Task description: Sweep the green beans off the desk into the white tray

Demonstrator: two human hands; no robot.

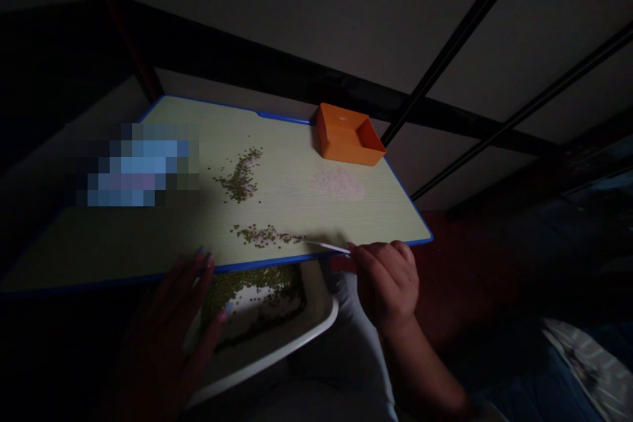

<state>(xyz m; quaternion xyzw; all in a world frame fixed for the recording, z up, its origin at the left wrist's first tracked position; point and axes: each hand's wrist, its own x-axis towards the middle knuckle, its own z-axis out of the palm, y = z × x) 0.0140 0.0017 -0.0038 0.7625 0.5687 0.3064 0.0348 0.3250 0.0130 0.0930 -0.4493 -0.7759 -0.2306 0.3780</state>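
Note:
My right hand [388, 280] is closed around a thin, pale, pointed stick [332, 247]; its exact kind is too small to tell. The stick's tip touches the end of a scattered row of small green grains [264, 235] near the front edge of the board-like tabletop [291, 208]. At the left, my left hand [190, 306] holds nothing, its thumb apart from the fingers, by the blue table edge and over the side of a white tray [316, 316]. More green grains [232, 287] lie in that tray. A larger pile of mixed green and pale grains [241, 178] sits mid-table.
An orange open box [353, 138] stands at the back right corner. In front of it lies a patch of pale pinkish grains [339, 183]. A blurred-out bright object [143, 165] is on the left. Behind the table rises a panelled wall [277, 6].

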